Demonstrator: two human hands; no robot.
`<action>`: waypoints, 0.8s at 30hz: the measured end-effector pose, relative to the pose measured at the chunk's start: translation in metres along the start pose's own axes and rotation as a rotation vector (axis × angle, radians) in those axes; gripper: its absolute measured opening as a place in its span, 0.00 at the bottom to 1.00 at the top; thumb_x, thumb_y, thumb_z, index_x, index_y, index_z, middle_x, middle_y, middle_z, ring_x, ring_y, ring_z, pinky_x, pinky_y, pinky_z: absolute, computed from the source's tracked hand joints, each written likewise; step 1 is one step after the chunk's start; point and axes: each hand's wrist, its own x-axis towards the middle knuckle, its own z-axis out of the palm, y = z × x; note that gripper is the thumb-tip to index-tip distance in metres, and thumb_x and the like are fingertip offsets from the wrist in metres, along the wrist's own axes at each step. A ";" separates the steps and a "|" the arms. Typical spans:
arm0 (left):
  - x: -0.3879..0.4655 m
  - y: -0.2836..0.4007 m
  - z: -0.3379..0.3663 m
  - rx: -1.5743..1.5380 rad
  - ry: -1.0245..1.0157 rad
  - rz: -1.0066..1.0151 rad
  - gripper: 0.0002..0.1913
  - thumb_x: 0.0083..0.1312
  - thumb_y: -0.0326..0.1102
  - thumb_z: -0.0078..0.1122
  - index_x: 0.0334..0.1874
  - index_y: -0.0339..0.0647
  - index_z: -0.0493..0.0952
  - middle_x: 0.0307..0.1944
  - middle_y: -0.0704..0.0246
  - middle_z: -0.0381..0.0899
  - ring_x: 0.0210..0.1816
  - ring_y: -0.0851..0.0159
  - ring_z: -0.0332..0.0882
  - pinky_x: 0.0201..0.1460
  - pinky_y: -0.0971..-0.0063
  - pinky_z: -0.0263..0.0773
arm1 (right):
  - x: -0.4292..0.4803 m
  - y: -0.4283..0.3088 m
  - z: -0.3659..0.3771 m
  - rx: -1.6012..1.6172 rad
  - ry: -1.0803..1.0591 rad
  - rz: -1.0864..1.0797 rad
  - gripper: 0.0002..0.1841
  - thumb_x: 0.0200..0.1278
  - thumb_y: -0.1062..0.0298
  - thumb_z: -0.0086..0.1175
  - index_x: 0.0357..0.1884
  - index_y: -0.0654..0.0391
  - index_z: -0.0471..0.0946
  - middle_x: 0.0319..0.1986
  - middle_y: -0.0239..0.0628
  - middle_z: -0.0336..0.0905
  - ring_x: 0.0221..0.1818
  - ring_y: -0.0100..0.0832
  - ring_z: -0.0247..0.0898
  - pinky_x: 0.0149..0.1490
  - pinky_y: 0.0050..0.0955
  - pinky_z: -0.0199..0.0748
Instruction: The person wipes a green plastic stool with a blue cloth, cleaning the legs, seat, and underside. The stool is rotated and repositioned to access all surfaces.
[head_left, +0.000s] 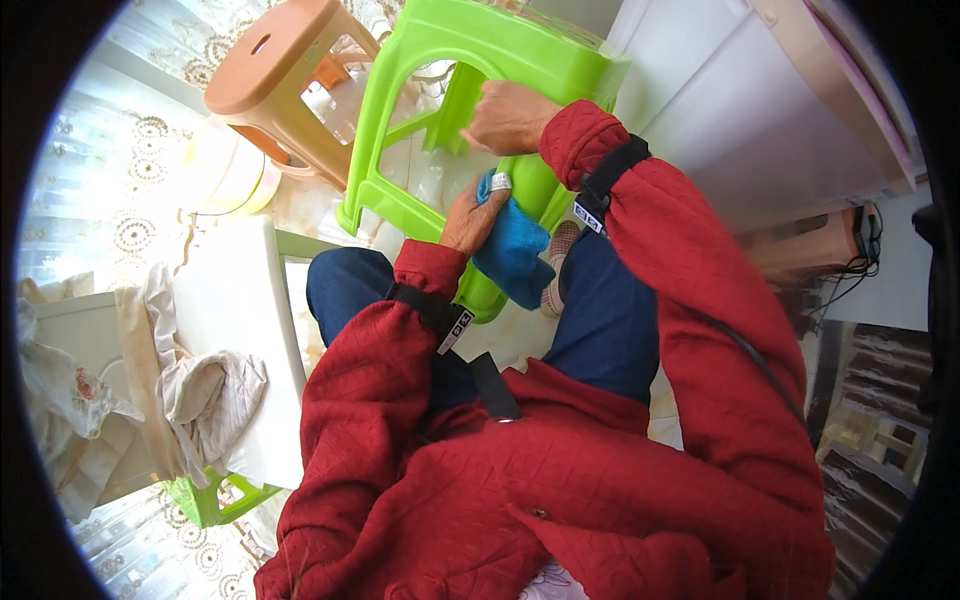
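A bright green plastic stool (495, 45) lies tipped in front of me, its legs and openings towards my lap. My left hand (474, 219) grips a blue cloth (513, 251) with a small white tag, close against a leg of the stool. The cloth hangs down over that leg between my knees. My right hand (510, 120) is curled with its back up over the stool's frame, and its fingertips are partly hidden. Whether it holds the stool or anything else cannot be seen.
An orange plastic stool (270, 67) stands at the upper left, beside a pale yellow bucket (232, 169). Left of me is a white surface (255, 300) bearing a crumpled quilted cloth (217, 397). Another green stool (214, 499) is below it. A large white cabinet-like object (742, 112) stands right, near black cables (862, 255).
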 end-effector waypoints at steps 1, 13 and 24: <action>0.001 0.001 -0.001 -0.023 -0.032 -0.038 0.21 0.67 0.45 0.53 0.55 0.37 0.72 0.40 0.70 0.77 0.40 0.72 0.71 0.47 0.76 0.68 | 0.001 0.000 0.000 -0.006 -0.028 0.011 0.13 0.53 0.59 0.51 0.15 0.52 0.79 0.20 0.39 0.80 0.25 0.40 0.78 0.33 0.37 0.73; 0.017 -0.021 -0.002 -0.134 -0.037 0.105 0.13 0.65 0.37 0.59 0.45 0.34 0.77 0.36 0.70 0.80 0.37 0.75 0.74 0.39 0.80 0.71 | -0.061 -0.119 -0.021 0.506 0.684 0.747 0.20 0.49 0.58 0.63 0.43 0.54 0.76 0.35 0.43 0.73 0.39 0.45 0.72 0.43 0.40 0.73; 0.018 0.000 -0.003 -0.282 0.065 -0.209 0.14 0.61 0.39 0.64 0.41 0.34 0.78 0.31 0.73 0.78 0.30 0.76 0.72 0.32 0.80 0.68 | -0.068 -0.174 0.020 0.668 0.555 0.919 0.29 0.47 0.72 0.60 0.55 0.56 0.66 0.38 0.44 0.70 0.43 0.48 0.71 0.45 0.41 0.73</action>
